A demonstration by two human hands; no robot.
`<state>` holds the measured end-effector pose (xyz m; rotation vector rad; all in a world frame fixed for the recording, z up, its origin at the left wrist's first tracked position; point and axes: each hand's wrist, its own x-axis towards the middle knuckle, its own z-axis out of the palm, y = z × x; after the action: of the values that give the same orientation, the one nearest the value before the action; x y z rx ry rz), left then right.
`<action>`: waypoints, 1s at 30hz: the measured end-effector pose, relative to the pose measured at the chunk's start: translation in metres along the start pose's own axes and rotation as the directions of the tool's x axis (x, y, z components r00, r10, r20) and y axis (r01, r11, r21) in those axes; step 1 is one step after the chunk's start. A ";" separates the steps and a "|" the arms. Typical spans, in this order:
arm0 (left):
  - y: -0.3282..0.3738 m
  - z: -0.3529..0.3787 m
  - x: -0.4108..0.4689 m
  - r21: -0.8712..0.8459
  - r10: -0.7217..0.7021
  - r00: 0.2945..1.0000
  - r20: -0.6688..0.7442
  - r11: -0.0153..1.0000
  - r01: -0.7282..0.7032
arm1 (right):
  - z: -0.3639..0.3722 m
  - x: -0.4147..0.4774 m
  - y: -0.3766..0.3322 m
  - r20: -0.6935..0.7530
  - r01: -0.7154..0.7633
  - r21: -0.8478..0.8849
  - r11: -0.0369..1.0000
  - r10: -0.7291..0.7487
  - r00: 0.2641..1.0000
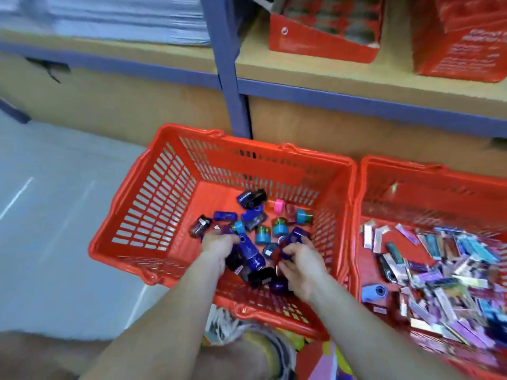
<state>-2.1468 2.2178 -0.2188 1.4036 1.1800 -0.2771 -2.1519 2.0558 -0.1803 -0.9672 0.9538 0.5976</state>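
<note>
No text can be read: white lettering on the red carton [466,48] up and right of the basket [153,193] is blurred, and labels on the bottles [255,259] inside it are too small.

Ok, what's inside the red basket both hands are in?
Loose on the floor of the red basket lie dark blue packs, teal-capped jars and one pink-capped jar. The left hand and right hand each grip some packs; whatever lies beneath them is covered.

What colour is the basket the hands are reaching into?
The basket is orange-red; head view shows it.
</note>
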 end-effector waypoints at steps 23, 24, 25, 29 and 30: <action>-0.017 0.245 -0.161 0.524 0.128 0.519 0.845 -0.005 -0.852 | -0.349 -0.009 -0.195 0.018 -0.008 -0.997 -0.076 -0.331 0.944; -0.031 0.255 -0.155 0.521 0.053 0.518 0.854 -0.108 -0.847 | -0.359 -0.006 -0.190 -0.015 -0.035 -0.997 -0.063 -0.303 0.953; -0.045 0.268 -0.148 0.508 -0.034 0.525 0.851 -0.205 -0.837 | -0.369 -0.004 -0.186 -0.059 -0.076 -0.996 -0.053 -0.276 0.959; -0.091 0.288 -0.117 0.496 -0.290 0.625 0.725 -0.410 -0.766 | -0.395 0.016 -0.166 -0.152 -0.168 -0.984 -0.061 -0.208 0.966; -0.099 0.290 -0.112 0.499 -0.320 0.637 0.701 -0.418 -0.759 | -0.400 0.024 -0.162 -0.167 -0.181 -0.982 -0.059 -0.193 0.967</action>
<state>-2.1378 1.8954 -0.2675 2.6509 -0.7721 -1.6183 -2.1740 1.6268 -0.2284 -2.5395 0.5468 1.2835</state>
